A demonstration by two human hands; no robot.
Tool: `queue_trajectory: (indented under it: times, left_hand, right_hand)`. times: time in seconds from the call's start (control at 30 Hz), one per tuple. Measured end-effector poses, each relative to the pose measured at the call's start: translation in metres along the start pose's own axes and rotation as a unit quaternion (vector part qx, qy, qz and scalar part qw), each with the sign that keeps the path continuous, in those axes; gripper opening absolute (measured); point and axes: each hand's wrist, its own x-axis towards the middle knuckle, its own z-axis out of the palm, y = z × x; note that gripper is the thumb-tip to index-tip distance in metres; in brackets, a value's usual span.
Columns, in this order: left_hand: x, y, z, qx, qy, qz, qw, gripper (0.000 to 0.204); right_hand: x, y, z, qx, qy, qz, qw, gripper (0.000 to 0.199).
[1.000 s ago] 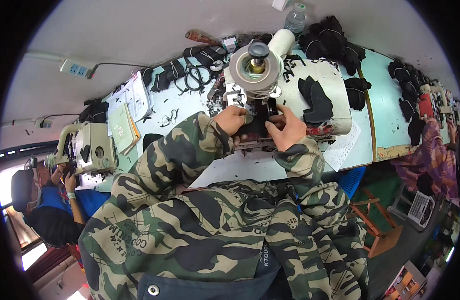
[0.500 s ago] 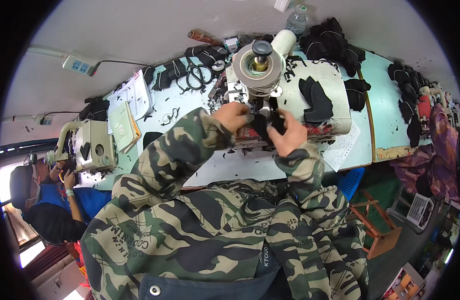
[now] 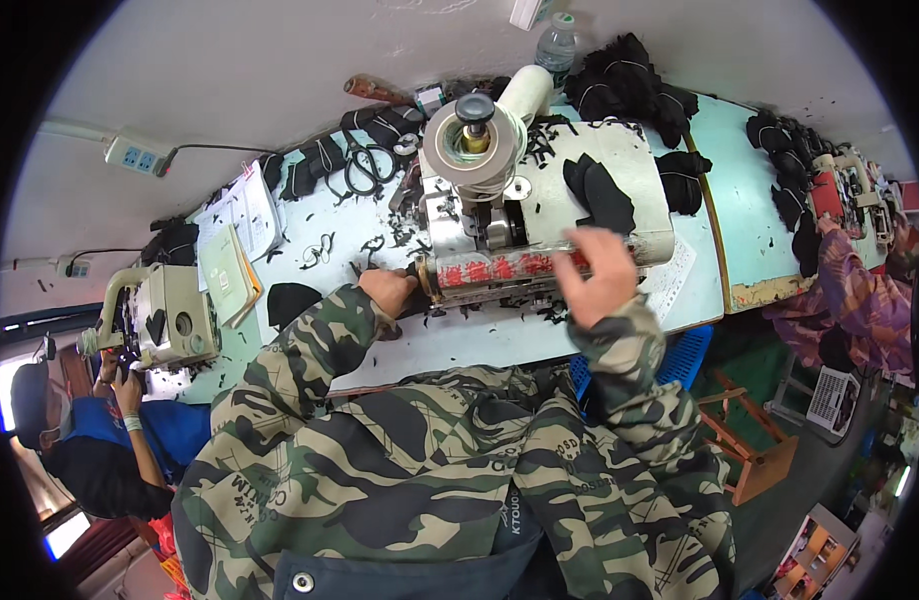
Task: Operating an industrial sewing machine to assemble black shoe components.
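Pale worktop [image 3: 460,335] under everything, cluttered. Working well here, we'd judge, means handling pieces singly and keeping fingertips clear of moving parts. Left hand [image 3: 388,292] — curled against or just beside the sewing machine's [image 3: 650,165] left end; what it grips (if anything) we can't tell. Right hand [image 3: 602,278] over the front edge, blurred, fingers loosely spread, nothing seen in them. Black pieces [image 3: 608,195] lie on the machine top; bottle [image 3: 557,50] beyond.
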Motion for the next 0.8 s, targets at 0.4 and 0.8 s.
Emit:
queue_trajectory:
  times: [0.4,0.8]
  left_hand:
    - [-0.011,0.062,-0.120,-0.359,0.025,0.074,0.930,0.026]
    - [0.006,0.044,-0.120,-0.474,-0.127,0.146,0.859,0.023]
  right_hand:
    - [-0.031,-0.040,0.046,0.394,-0.270,0.275,0.835,0.015]
    - [-0.019,-0.026,0.025,0.461,-0.258,0.267,0.806,0.021]
